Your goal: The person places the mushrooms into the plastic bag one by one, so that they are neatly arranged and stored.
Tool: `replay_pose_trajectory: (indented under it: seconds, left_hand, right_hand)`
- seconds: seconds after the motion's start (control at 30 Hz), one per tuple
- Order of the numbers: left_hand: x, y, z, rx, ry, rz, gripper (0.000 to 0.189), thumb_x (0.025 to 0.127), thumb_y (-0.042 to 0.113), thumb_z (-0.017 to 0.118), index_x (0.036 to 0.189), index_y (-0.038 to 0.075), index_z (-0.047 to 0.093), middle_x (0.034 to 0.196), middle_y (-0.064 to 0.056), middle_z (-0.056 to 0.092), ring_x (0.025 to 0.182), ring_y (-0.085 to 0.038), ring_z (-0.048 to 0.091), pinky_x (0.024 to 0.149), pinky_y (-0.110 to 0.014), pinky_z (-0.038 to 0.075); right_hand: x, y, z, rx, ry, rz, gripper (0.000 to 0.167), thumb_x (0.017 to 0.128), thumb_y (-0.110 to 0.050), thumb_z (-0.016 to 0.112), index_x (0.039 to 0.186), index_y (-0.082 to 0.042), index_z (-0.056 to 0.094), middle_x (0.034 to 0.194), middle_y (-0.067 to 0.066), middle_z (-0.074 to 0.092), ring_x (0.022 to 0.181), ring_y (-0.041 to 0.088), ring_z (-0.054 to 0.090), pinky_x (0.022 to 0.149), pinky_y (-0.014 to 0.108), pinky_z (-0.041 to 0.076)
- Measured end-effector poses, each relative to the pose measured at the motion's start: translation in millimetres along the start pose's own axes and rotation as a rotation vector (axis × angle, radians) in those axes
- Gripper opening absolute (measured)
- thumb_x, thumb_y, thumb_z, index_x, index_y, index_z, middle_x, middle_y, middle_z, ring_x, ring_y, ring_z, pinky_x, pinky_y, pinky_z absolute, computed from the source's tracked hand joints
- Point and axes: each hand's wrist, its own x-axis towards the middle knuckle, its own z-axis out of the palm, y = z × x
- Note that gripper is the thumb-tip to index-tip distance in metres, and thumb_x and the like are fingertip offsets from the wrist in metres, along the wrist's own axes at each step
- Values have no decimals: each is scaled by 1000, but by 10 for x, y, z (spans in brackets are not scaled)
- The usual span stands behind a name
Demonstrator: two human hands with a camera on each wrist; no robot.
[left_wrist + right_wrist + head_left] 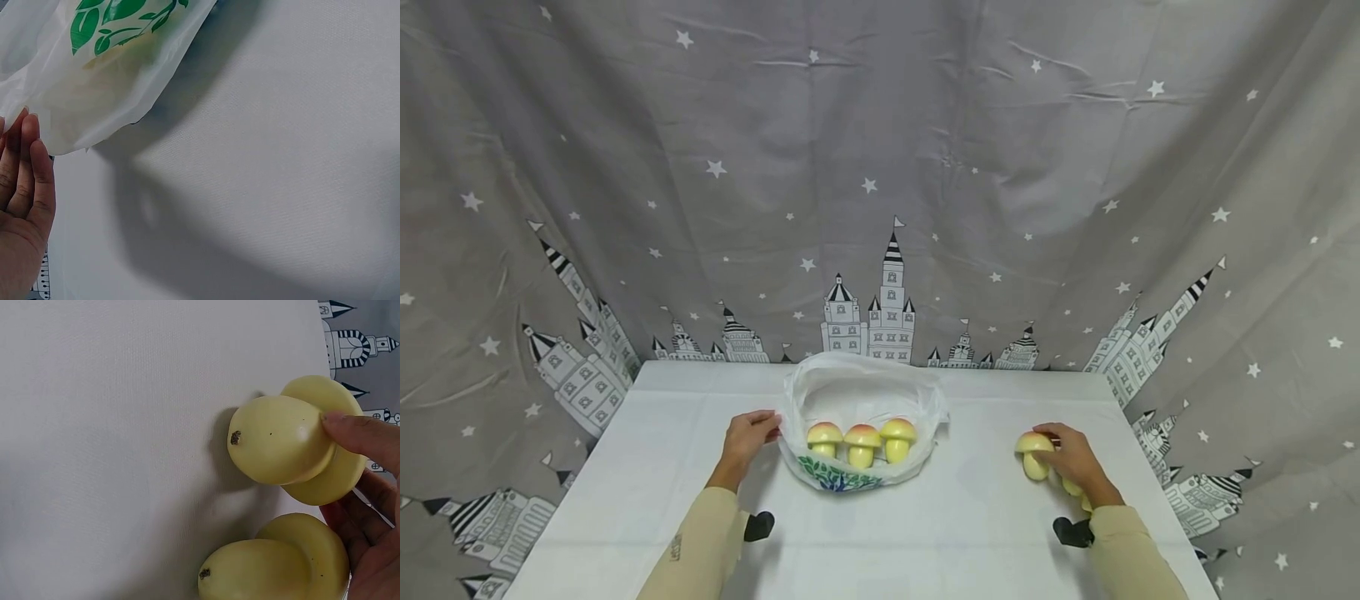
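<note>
Mushrooms (862, 437) sit in the bag (861, 372) the left hand (747, 439) pinches; the right hand (1073, 460) grips another mushroom (278, 440), partly hiding others (256, 572).

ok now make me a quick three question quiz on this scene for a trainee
1. How many yellow mushroom-shaped objects with red-tinged caps are visible inside the translucent white plastic bag?
2. True or false: the left hand is gripping one of the mushroom-shaped objects.
3. In the head view, where is the yellow mushroom-shaped object that the right hand grips?
(a) left of the bag
(b) right of the bag
(c) inside the bag

Key
1. Three
2. False; the left hand holds the edge of the bag
3. b
</note>
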Motion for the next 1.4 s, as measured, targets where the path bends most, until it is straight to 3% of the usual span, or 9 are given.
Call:
replay_pose_trajectory:
  seconds: [0.1,0.3,0.47,0.97,1.4]
  left_hand:
    - [73,-71,4,3,0,12,39,95,22,63,125,-3,60,106,-15,68,84,-19,66,73,-28,58]
    - [-294,303,-38,-31,-1,-6,42,94,18,63,125,-10,57,107,-21,67,81,-18,66,71,-25,58]
    - [-505,514,-79,2,-16,6,38,96,13,59,124,-12,56,110,-24,65,80,-15,65,83,-36,57]
    - [-497,501,-87,-17,-16,3,36,96,9,58,124,-14,56,110,-26,65,76,-10,63,84,-36,57]
    - [-526,514,-120,-29,-25,3,36,96,10,57,124,-13,56,110,-25,64,74,-8,62,89,-42,55]
  right_hand:
    - [8,-5,19,7,1,0,40,77,1,74,114,10,62,112,26,63,98,41,61,87,52,51]
    - [29,-54,43,1,-17,29,41,79,0,73,117,9,60,116,27,61,102,42,59,91,53,49]
    - [42,-90,57,0,-6,38,41,80,-1,72,118,9,59,117,28,60,104,42,59,91,53,49]
    - [122,-181,128,81,32,28,41,82,-4,74,119,8,60,119,26,60,108,41,58,91,49,51]
    - [261,-408,212,159,54,-64,41,80,-2,76,116,9,61,116,25,62,107,41,60,88,45,54]
